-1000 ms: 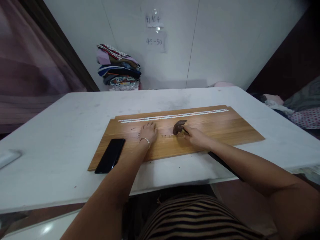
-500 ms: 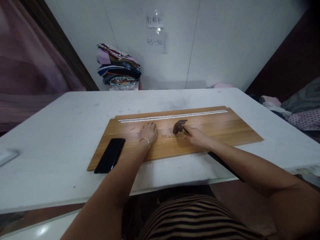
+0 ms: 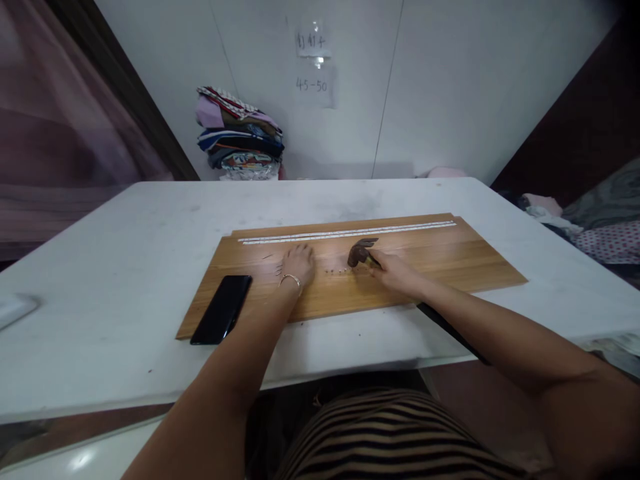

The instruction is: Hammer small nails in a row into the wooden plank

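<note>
My right hand (image 3: pixel 397 275) is closed round the handle of a claw hammer (image 3: pixel 358 254). The hammer's head is low over the wooden board (image 3: pixel 425 257), at the right end of a short row of nails (image 3: pixel 335 271) standing in the wood. Whether the head touches a nail I cannot tell. Flat on the board, fingers stretched forward, rests my left hand (image 3: pixel 299 265), with a bracelet at its wrist. Several loose nails (image 3: pixel 279 269) lie just left of it. Two white measuring strips (image 3: pixel 345 233) run along the board's far side.
A black phone (image 3: pixel 221 310) lies across the board's left end. Under the board is a white table (image 3: pixel 125 267). Folded clothes (image 3: pixel 240 137) are stacked against the wall at the back. A white object (image 3: pixel 17 308) sits at the table's left edge.
The whole view has shifted very slightly. Both hands and the hammer hold nearly the same place on the board as before.
</note>
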Motion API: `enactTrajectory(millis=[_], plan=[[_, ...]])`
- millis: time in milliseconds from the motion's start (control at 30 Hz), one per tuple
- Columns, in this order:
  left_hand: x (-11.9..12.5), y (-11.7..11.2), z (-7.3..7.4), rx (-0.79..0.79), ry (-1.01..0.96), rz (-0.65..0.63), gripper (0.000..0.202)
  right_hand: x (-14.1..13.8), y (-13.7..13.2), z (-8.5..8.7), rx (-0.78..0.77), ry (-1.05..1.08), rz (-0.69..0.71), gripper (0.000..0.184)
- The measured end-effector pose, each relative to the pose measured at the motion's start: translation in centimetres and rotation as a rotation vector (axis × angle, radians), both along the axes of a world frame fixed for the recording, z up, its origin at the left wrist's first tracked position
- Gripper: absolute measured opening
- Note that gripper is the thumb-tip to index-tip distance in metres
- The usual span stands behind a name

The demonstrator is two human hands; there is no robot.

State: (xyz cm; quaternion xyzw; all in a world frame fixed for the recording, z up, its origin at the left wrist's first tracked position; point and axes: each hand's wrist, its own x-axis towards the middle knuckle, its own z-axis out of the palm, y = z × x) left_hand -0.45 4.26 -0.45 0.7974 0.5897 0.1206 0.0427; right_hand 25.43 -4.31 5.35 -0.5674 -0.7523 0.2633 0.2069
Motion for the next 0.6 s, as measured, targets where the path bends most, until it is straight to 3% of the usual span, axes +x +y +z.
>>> enactTrajectory(millis=[600], plan=[[0.4, -0.8, 1.9, -0.058, -0.013, 0.150, 0.032, -0.2, -0.3, 0.2, -0.026, 0.029, 0.010, 0.031]])
